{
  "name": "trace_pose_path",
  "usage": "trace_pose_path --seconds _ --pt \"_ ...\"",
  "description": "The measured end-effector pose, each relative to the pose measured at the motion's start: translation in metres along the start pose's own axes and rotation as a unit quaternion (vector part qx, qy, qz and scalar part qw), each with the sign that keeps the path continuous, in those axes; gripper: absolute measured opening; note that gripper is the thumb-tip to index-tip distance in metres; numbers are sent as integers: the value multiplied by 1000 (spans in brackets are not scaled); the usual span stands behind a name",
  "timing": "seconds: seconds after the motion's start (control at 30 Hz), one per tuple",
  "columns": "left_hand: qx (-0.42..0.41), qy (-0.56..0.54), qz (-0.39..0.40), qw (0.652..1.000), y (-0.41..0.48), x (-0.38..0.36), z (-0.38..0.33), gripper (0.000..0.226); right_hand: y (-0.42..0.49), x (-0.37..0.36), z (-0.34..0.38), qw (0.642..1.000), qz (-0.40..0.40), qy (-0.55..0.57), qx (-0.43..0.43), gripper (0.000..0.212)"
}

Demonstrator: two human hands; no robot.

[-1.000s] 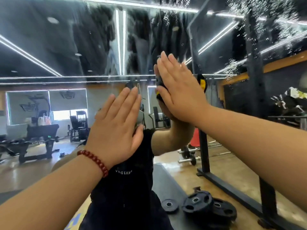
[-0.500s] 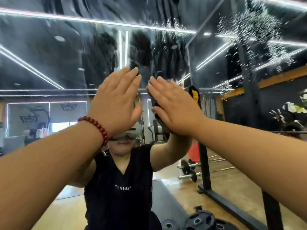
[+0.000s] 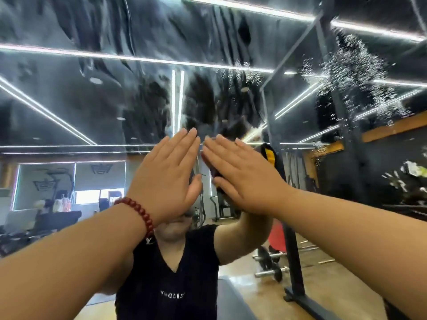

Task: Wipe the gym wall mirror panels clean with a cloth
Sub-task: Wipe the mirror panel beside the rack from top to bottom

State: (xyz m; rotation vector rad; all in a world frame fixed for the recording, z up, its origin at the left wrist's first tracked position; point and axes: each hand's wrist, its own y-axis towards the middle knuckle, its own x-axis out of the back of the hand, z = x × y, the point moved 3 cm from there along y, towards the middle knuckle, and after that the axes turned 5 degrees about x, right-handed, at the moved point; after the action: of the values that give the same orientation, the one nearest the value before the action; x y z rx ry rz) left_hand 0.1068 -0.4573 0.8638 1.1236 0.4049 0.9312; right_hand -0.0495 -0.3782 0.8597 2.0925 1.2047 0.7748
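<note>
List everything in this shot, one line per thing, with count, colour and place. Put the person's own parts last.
mirror: one, streaked with wet smears, fills the view ahead.
droplets: many, white, mirror's upper right.
cloth: one, dark, pressed flat to the mirror under the right hand.
rack post: one, black, right of centre.
dumbbell: one, grey bar with dark plate, on the floor by the post.
bracelet: one, red beads, left wrist.
left hand: fingers straight, flat on the mirror.
right hand: fingers straight, on the cloth.
</note>
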Motion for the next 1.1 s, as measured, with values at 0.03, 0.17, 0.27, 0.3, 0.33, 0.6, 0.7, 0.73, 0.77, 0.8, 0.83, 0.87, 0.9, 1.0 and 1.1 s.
trace_pose_path --seconds 0.03,0.17,0.27,0.3,0.33,0.6,0.7,0.73,0.77,0.8,0.83,0.87,0.9,1.0,1.1 --pt "-19 0 -6 1000 4 4 2 65 -6 -2 1 999 18 0 33 60" --pt "-46 62 -15 997 34 22 25 64 36 12 -29 998 40 32 -26 60" --pt "9 53 22 998 58 27 38 72 79 25 -64 983 1 47 -176 59" --pt "15 54 29 998 61 23 40 71 83 26 -67 977 -15 55 -208 59" --pt "16 54 31 998 61 18 41 71 83 25 -64 971 -27 67 -229 59" --pt "15 26 14 999 58 11 44 75 56 18 -34 998 41 31 -36 63" --pt "17 18 16 1000 57 12 44 74 94 30 -72 987 10 50 -153 58" --pt "19 16 16 1000 57 12 45 74 100 32 -81 979 0 49 -197 58" --pt "20 14 15 1000 58 12 45 73 102 32 -81 975 -9 44 -216 58" --pt "21 11 14 1000 58 12 45 73 100 31 -75 978 -15 41 -204 58" --pt "22 7 16 1000 57 11 45 73 95 28 -63 986 -16 44 -162 58" --pt "24 2 15 1000 57 11 45 73 89 25 -48 993 -13 44 -105 60" --pt "23 -1 9 1000 57 11 45 73 82 22 -36 997 -4 48 -59 62" --pt "12 1 -12 1000 61 18 45 73 93 27 -51 998 9 49 -46 61" --pt "-13 3 -18 1000 78 26 51 63 127 41 -87 989 1 44 -141 57"
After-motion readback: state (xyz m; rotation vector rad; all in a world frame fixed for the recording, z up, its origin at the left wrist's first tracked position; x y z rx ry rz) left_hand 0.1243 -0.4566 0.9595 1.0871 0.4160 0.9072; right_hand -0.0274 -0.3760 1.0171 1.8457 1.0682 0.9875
